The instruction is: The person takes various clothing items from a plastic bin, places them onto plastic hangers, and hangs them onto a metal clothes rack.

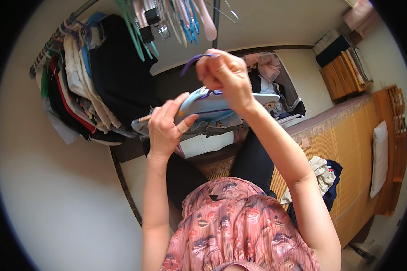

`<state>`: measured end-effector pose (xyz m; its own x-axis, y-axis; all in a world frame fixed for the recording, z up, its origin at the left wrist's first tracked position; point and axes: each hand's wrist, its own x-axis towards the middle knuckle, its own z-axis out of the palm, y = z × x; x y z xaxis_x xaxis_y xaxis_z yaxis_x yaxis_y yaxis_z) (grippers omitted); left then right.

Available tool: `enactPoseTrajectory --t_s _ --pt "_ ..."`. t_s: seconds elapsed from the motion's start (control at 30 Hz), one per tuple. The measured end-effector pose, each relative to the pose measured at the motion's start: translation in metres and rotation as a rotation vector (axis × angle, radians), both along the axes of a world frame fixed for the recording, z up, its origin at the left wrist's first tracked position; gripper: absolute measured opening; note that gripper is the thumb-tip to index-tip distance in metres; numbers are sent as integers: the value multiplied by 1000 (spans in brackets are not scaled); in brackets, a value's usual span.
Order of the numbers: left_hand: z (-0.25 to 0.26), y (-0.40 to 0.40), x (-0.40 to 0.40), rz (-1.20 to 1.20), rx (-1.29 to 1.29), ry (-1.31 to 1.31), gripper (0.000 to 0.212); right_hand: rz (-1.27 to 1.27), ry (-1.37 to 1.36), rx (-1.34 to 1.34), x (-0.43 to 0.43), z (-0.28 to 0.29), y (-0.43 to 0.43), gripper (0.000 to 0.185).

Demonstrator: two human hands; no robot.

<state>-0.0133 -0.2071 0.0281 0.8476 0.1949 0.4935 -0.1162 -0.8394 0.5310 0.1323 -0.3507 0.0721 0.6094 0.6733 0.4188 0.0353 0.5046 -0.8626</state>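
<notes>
My left hand [166, 125] grips a light blue patterned garment [210, 105] near its left end, thumb on the near side and fingers over the top. Above the cloth, my right hand [225, 76] is closed around a purple clothes hanger [191, 63], whose curved end sticks out to the left of the fist. A purple line also shows along the garment's neckline, but how much of the hanger lies inside the cloth is hidden. The garment hangs in front of my knees.
Clothes [122, 67] on hangers fill the rack's rail [61, 28] at left. Several bare hangers [176, 17] dangle overhead. Behind my hands stands an open case [285, 74] of clothes. A bed mat [346, 162] at right bears crumpled clothing [322, 172].
</notes>
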Motion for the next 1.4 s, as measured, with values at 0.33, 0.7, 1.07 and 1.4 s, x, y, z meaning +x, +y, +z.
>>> enactPoseTrajectory --t_s 0.33,0.7,1.07,1.4 --pt "-25 52 -28 153 -443 -57 20 -151 -209 -579 78 -42 -127 39" --pt "-21 63 -21 247 -186 -22 23 -521 -230 -635 53 -72 -125 34" --pt "-40 17 -8 279 -149 -160 23 -626 -646 -763 15 -31 -130 32" --pt "-63 -32 -34 167 -76 15 35 -152 13 -426 -67 -16 -64 9"
